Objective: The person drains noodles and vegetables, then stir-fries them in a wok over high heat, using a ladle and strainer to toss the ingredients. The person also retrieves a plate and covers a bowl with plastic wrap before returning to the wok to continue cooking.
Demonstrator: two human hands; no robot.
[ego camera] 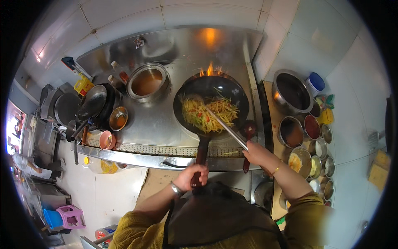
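My left hand (190,176) is closed round the dark handle (202,151) of a black wok (183,115), which sits over a burner with flames rising behind its far rim. Shredded yellow-green vegetables with red pieces (211,115) lie inside the wok. In my right hand (258,153) is a metal-shafted ladle or cooking spoon (228,129); its head is partly buried in the left part of the food. A dark red ladle (249,128) rests on the stove just right of the wok, its handle passing by my right hand.
Left on the steel stove (149,124) are a pot of brownish liquid (147,81), bottles (120,71), stacked pans (93,101), a small bowl (118,119) and a pink cup (107,140). Several ingredient bowls (290,132) and a large pot (293,91) line the right side. A person (34,166) is far left.
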